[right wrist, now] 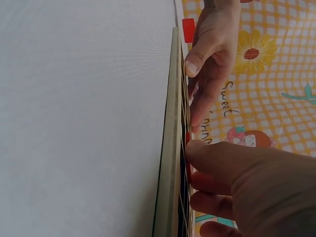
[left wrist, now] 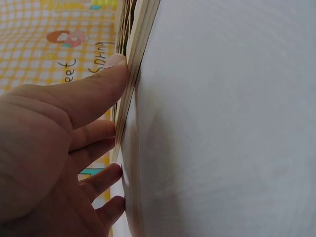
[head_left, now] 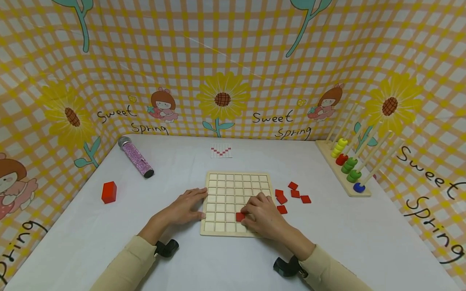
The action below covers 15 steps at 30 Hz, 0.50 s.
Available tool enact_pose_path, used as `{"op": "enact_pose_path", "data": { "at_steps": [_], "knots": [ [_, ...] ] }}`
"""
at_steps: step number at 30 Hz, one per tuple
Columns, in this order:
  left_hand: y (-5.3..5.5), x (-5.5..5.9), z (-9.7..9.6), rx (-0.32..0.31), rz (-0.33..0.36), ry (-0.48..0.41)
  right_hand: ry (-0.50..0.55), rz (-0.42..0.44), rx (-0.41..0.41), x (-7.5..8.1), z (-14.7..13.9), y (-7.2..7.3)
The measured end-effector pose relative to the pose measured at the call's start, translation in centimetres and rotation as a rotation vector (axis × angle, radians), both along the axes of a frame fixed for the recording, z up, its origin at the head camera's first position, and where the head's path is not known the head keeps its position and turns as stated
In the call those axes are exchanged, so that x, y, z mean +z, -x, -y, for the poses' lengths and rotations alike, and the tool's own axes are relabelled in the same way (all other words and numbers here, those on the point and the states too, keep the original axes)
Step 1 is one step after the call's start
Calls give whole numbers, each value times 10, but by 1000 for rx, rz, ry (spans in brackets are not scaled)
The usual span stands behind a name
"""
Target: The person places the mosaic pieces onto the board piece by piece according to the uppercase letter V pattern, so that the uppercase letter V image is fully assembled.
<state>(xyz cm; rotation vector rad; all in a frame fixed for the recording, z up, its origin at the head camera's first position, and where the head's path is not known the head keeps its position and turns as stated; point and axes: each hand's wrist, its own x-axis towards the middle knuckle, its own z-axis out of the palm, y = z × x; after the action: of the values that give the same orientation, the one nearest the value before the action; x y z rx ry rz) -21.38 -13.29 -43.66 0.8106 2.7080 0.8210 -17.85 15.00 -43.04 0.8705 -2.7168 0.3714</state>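
A wooden grid board [head_left: 218, 233] lies flat on the white table, its square cells mostly bare. My left hand [head_left: 186, 207] rests against the board's left edge with its fingers fairly straight; the left wrist view shows the thumb and fingertips touching the rim. Over the lower right cells, my right hand [head_left: 265, 215] pinches a red square tile [head_left: 240, 217] with thumb and fingers at a cell near the board's lower middle. The tile is partly covered by the fingers. Several loose red tiles [head_left: 295, 194] lie scattered just right of the board.
Behind the board lies a small card [head_left: 221, 151] with a red V of squares on a grid. A glittery pink microphone [head_left: 136, 157] and a red block [head_left: 109, 192] are on the left. A bead-and-peg stand [head_left: 344, 171] stands at the right. Patterned cloth walls surround the table.
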Motion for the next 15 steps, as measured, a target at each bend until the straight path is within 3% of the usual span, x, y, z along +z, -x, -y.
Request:
{"op": "enact_pose_path", "data": {
  "at_steps": [15],
  "knots": [
    [1, -2, 1, -19, -18, -19, 8, 46, -87, 3, -27, 5]
  ]
}}
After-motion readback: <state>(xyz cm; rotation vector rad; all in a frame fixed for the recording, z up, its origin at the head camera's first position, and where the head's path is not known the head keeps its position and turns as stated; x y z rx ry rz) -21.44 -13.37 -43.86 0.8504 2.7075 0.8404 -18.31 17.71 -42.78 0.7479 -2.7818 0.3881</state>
